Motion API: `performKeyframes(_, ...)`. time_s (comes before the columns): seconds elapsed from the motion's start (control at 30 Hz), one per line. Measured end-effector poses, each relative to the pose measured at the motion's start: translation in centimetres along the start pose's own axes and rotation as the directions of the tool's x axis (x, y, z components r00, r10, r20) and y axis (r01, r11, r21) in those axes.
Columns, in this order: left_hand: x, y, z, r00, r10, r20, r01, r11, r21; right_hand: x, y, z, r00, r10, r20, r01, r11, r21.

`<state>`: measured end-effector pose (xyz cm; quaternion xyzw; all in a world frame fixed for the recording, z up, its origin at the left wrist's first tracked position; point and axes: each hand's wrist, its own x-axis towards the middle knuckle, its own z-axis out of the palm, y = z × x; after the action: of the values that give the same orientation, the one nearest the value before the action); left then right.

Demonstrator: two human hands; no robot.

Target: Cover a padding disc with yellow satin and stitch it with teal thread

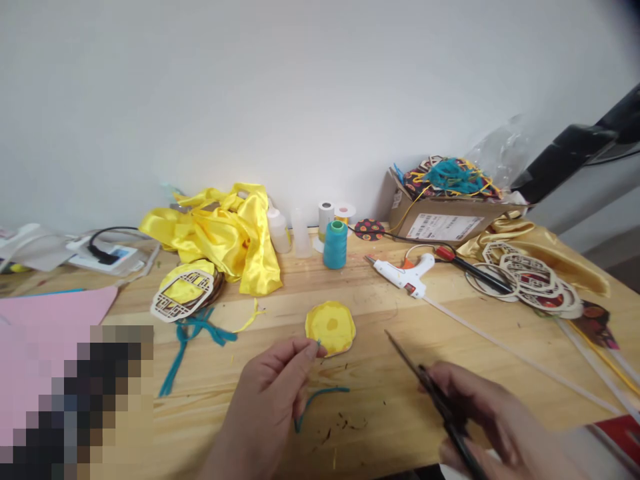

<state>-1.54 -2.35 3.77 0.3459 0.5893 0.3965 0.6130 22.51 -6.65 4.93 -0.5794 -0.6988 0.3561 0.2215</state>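
My left hand is closed in a pinch, with a tiny end of teal cord showing at the fingertips. Those fingertips overlap the lower left edge of a round yellow fabric piece; whether they grip it too, I cannot tell. Below it, a cut strip of teal cord lies on the wood, running close by my left hand. My right hand is wrapped round a dark slim pointed tool with a black handle. Its tip points up and left, apart from the yellow piece.
Behind stand a teal thread spool and plastic bottles. A white glue gun lies right, near a cardboard box. Yellow satin, patterned wooden cutouts and teal strips lie left. Dark scraps dot the tabletop.
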Motion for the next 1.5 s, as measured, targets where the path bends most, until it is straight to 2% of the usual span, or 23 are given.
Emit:
performKeyframes(0.1,-0.3,-0.2,-0.2,1.000,0.018,0.014,-0.019,0.998,0.059,1.1,-2.3,1.0,0.995,-0.016,0.097,0.013,0.999,0.031)
performKeyframes(0.27,-0.5,-0.2,-0.6,0.998,0.067,-0.002,-0.066,0.986,0.156,2.3,-3.4,2.2,0.954,0.159,0.253,-0.142,0.986,-0.085)
performKeyframes(0.53,-1.0,-0.2,0.2,0.988,0.156,0.001,-0.150,0.950,0.273,3.8,-4.4,2.4,0.901,0.247,0.357,-0.238,0.969,-0.070)
performKeyframes(0.67,-1.3,0.2,0.4,0.985,0.174,0.022,-0.172,0.935,0.309,4.2,-4.6,2.5,0.900,0.229,0.370,-0.269,0.961,0.059)
performKeyframes(0.83,-1.3,0.4,0.3,0.984,0.165,0.063,-0.177,0.935,0.307,4.1,-4.4,2.7,0.891,0.243,0.383,-0.289,0.955,0.067)
performKeyframes(0.97,-1.3,0.3,0.4,0.982,0.181,0.061,-0.191,0.944,0.270,4.1,-4.6,2.6,0.879,0.219,0.424,-0.299,0.945,0.132)
performKeyframes(1.13,-1.2,0.2,0.4,0.976,0.217,0.018,-0.215,0.947,0.240,4.1,-4.6,2.8,0.893,0.221,0.393,-0.307,0.936,0.171)
performKeyframes(1.2,-0.9,0.0,0.1,0.984,0.176,0.020,-0.176,0.960,0.218,3.8,-4.6,2.6,0.901,0.215,0.377,-0.287,0.946,0.147)
performKeyframes(1.3,-0.2,-0.1,-0.4,0.998,0.058,-0.004,-0.057,0.991,0.117,2.7,-3.9,1.6,0.937,0.125,0.327,-0.135,0.991,0.009)
performKeyframes(1.37,0.2,-0.1,-0.7,0.999,0.017,-0.033,-0.017,1.000,-0.012,1.7,-2.6,0.6,0.955,0.042,0.293,-0.010,0.994,-0.110)
performKeyframes(1.5,0.5,0.4,-0.8,0.998,-0.064,-0.022,0.056,0.961,-0.272,-0.3,1.9,-1.8,0.978,0.064,0.198,0.013,0.931,-0.364)
